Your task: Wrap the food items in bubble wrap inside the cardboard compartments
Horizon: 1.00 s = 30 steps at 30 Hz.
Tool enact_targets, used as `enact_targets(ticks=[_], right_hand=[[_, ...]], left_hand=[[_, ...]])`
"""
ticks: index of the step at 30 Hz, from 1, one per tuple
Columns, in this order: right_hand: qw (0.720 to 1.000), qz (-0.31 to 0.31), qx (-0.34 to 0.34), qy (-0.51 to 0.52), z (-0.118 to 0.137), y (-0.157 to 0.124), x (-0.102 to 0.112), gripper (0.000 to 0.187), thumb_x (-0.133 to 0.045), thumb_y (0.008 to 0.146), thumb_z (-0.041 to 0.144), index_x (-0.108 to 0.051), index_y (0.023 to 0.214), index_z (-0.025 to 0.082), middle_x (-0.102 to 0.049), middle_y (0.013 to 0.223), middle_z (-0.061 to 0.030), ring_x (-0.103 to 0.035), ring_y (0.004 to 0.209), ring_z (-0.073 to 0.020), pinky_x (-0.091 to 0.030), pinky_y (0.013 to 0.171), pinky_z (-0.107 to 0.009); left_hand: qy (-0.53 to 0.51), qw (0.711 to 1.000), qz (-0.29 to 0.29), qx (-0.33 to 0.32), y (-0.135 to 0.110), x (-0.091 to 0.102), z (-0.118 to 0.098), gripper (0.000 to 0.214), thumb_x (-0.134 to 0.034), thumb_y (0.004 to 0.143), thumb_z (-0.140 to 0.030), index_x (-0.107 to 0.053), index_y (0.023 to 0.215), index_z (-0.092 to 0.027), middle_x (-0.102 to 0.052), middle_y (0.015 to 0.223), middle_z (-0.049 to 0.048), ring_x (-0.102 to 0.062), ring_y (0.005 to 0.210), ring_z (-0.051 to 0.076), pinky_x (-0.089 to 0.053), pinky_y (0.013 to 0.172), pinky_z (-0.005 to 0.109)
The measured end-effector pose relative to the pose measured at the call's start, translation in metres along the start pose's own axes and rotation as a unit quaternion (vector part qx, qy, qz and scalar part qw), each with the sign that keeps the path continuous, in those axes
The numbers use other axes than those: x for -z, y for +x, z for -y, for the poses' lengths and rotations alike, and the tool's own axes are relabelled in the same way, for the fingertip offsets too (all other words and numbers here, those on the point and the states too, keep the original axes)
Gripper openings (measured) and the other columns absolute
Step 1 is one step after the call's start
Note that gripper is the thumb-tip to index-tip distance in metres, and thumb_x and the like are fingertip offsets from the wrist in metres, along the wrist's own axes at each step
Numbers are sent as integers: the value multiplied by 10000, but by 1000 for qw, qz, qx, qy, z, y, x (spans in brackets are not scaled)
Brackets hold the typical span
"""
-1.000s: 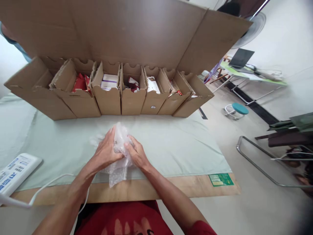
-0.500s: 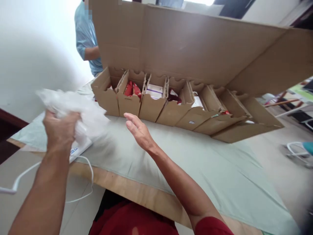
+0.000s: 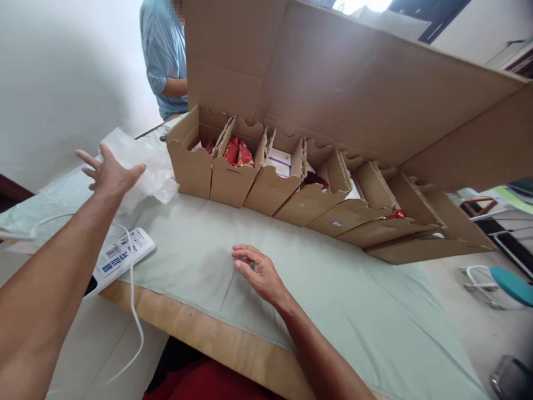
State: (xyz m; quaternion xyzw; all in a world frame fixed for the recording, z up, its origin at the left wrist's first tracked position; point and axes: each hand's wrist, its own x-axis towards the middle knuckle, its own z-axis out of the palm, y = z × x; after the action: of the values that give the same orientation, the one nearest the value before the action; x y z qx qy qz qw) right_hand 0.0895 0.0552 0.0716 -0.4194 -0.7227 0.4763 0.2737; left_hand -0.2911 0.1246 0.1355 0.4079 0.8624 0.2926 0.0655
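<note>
At the left of the table, my left hand [image 3: 109,169] is open with its fingers spread, just over a crumpled clear plastic bag [image 3: 152,172]. Whether the palm touches the plastic I cannot tell. My right hand [image 3: 260,272] is above the pale green cloth [image 3: 200,239] near the middle, fingers loosely curved and apart, holding nothing. Beyond both hands stands a row of cardboard bins [image 3: 229,186]. Red packets [image 3: 238,153] lie in one bin, and white boxes with purple stripes [image 3: 278,161] in the bin beside it.
A white power strip [image 3: 125,255] with a white cable [image 3: 134,300] lies by the table's front left edge. A tall cardboard panel [image 3: 333,83] rises behind the bins. Back left stands a person in a blue shirt [image 3: 164,55]. A teal stool [image 3: 512,284] is at the right.
My left hand has let go of the plastic bag, which now lies by the leftmost bin. My right hand has moved back from the bins, and the power strip shows more fully.
</note>
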Motion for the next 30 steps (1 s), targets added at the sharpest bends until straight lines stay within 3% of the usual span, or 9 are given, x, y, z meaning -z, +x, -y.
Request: enact_targets(ticks=[2,4,6,9,13,19,24,27,30], right_hand=[[1000,8,-10,2,-3,-5,4,204,-612,915,314,-746,1028,209,-722,1262,-102,-707,966,-187,-543,848,-333],[999,20,-26,1,-6,-8,6,209,-608,918,316,-746,1032,208,-745,1210,-92,-714,943,-187,-549,831,-325],[999,29,-40,-3,-7,-10,7,216,-603,923,320,-747,1041,211,-771,1131,-77,-722,961,-198,-550,839,-325],[998,34,-53,-12,-8,-13,9,230,-599,930,335,-752,1047,210,-788,1038,-63,-726,946,-208,-550,840,-332],[997,39,-69,-22,-10,-18,12,238,-602,929,346,-763,1040,210,-794,994,-57,-721,903,-211,-544,785,-324],[996,50,-77,-16,-15,-23,17,248,-602,924,353,-765,1043,210,-794,1000,-57,-717,909,-213,-538,786,-322],[995,54,-78,-8,-17,-23,17,254,-595,924,358,-762,1042,207,-792,1010,-61,-717,921,-217,-540,803,-328],[996,55,-74,-11,-17,-22,17,259,-598,925,366,-761,1042,201,-792,1010,-65,-713,912,-218,-540,797,-331],[996,54,-74,-13,-16,-25,19,252,-604,928,366,-764,1037,206,-796,1010,-63,-719,916,-221,-547,796,-331]], left_hand=[[18,1000,-8,22,-19,-1,-10,1090,-698,817,-589,-120,1628,-147,189,1694,291,34,1549,579,-198,1068,874],[75,996,2,-55,-31,-5,-18,951,-703,842,-540,-264,1609,-191,172,1717,239,119,1561,531,-105,1107,857],[149,981,44,-120,-33,-12,-22,758,-710,856,-466,-459,1503,-161,73,1734,231,107,1573,499,-39,1108,856],[159,978,99,-88,-20,-24,-20,632,-752,813,-482,-621,1275,-72,-122,1715,264,-19,1560,514,8,1086,868],[87,992,85,14,1,-28,-10,672,-843,662,-517,-642,1104,-53,-269,1673,261,-146,1511,557,11,1064,886],[84,991,71,73,12,-16,6,560,-861,600,-422,-624,973,-78,-320,1650,244,-153,1500,555,41,1054,890],[116,990,75,27,3,-13,7,664,-823,697,-436,-593,1179,-42,-137,1711,276,-69,1545,558,28,1066,884],[131,988,79,-4,-1,-17,3,704,-788,752,-502,-593,1219,-12,-167,1698,298,-95,1550,549,32,1079,873],[137,989,35,-43,-6,-18,-8,638,-796,750,-472,-627,1175,-28,-218,1695,269,-87,1564,521,78,1090,855]])
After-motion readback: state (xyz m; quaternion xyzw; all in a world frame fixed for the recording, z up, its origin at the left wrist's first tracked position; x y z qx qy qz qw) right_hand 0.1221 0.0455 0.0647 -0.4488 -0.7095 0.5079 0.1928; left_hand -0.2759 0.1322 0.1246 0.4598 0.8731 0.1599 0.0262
